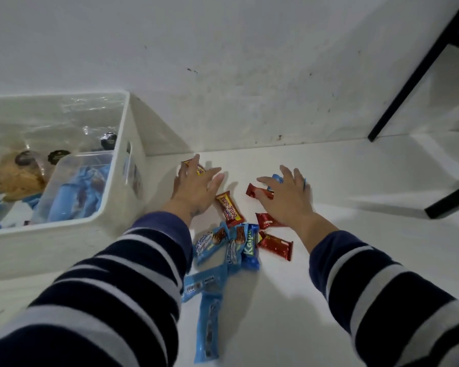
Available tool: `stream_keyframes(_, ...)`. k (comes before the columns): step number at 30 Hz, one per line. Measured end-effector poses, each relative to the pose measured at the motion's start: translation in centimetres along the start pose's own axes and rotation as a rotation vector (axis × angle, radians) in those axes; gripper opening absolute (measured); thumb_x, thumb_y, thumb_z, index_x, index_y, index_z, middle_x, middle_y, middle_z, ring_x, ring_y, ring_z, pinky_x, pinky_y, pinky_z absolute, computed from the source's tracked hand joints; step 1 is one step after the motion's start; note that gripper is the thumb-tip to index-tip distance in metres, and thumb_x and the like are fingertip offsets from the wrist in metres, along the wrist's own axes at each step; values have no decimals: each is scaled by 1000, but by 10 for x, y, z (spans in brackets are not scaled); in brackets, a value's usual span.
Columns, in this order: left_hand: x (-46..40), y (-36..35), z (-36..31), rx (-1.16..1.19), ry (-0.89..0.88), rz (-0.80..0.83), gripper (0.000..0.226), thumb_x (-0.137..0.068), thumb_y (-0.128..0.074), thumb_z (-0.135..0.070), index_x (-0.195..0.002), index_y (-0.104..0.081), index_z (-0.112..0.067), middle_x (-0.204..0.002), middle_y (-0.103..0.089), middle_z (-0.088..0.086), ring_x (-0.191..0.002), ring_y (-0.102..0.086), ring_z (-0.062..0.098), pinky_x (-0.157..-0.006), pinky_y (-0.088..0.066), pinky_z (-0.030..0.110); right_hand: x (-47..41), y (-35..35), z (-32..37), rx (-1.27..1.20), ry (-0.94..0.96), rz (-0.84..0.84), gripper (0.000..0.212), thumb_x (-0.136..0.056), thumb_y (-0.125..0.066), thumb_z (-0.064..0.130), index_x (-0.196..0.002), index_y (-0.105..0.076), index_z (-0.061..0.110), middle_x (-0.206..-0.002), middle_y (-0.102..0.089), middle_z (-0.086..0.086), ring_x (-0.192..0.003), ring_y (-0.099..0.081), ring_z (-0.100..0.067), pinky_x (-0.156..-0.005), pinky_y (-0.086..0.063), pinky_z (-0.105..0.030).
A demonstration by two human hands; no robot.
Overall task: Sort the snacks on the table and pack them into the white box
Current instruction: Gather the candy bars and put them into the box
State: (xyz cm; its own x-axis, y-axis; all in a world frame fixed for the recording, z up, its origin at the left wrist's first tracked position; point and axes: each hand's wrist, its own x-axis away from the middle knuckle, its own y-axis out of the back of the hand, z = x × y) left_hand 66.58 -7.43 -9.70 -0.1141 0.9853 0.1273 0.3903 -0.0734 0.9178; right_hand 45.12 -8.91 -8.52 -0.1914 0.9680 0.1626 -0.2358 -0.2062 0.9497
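Note:
Snack packs lie scattered on the white table (329, 300). My left hand (194, 188) is spread flat over a red-and-yellow bar (195, 166) beside the white box (122, 207). A second red-and-yellow bar (229, 209) lies just right of that hand. Over to the right, my right hand (284, 197) reaches with straight fingers across a red pack (257, 192) and a blue pack (277, 178). Two more red packs (274, 246) lie below it. Several blue packs (223, 250) are heaped between my forearms.
The white box holds a clear tub of blue packs (74, 192) and bagged pastries (16, 178). A white wall rises just behind the table. Black frame legs (419, 70) stand at the far right.

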Motion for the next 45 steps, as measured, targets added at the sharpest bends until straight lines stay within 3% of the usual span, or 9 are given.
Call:
stream_keyframes(9,15,6,14,-31,16,115,52,-98,-20,-53,-139,-44,-32,-154,-22,5,-140,-20,32,-115,-17,43,18,-15,13,-86,30,101,68,-77,-29,83,-139,-31,54,-159,-6,4,-147,12,-25,-114,-5,-64)
stream_keyframes(12,48,3,10,-70,25,117,51,-99,-15,-52,-139,-41,-35,-155,-21,-1,-141,-21,28,-116,-16,51,25,-20,29,-81,10,128,73,-73,-32,86,-138,-33,53,-159,-5,2,-147,14,-27,-113,-2,-66)
stream_keyframes(16,90,0,7,-169,83,198,52,-96,-7,-55,-139,-33,-41,-158,-11,-7,-146,-10,24,-112,2,64,29,-30,43,-82,-17,66,56,-80,-41,75,-129,-46,50,-157,-12,-3,-147,10,-30,-110,-3,-69)
stream_keyframes(23,143,-13,6,-155,125,112,66,-85,-12,-75,-139,-31,-45,-158,-14,-8,-145,-10,27,-112,-15,60,55,-34,32,-138,-17,30,36,-90,-50,51,-125,-56,44,-150,-26,-4,-146,-2,-22,-113,-9,-62)
stream_keyframes(29,195,-22,0,-115,33,107,107,-54,-11,-98,-147,-1,-47,-160,-6,-5,-147,-4,30,-115,-14,55,100,-25,16,-133,168,223,71,-75,-40,82,-140,-24,59,-160,3,10,-147,16,-24,-113,1,-65)
stream_keyframes(32,214,-31,0,-174,-29,125,107,-53,-15,-99,-144,11,-51,-160,8,-5,-147,5,33,-116,-6,58,118,-30,5,16,320,209,90,-62,-33,91,-141,-1,62,-159,18,13,-147,19,-28,-113,-3,-66)
stream_keyframes(35,218,-38,8,-261,-61,72,89,-68,-18,-85,-146,3,-48,-161,3,-4,-147,-2,33,-115,-12,56,126,-40,-5,152,423,101,95,-55,-20,95,-142,0,60,-159,18,12,-148,8,-31,-114,-10,-63)
stream_keyframes(38,215,-42,10,-262,-43,-29,75,-75,-17,-69,-146,-17,-44,-157,-21,-2,-142,-21,31,-109,-24,52,127,-50,-8,200,470,-14,91,-62,-29,93,-143,-8,58,-161,11,11,-145,-12,-34,-110,-23,-59)
stream_keyframes(45,198,-36,8,-161,0,-175,50,-85,-57,-44,-133,-50,-34,-135,-52,-7,-122,-45,24,-92,-42,42,107,-53,6,272,527,-119,70,-70,-37,77,-136,-35,51,-157,-20,16,-124,-38,-32,-89,-38,-45)
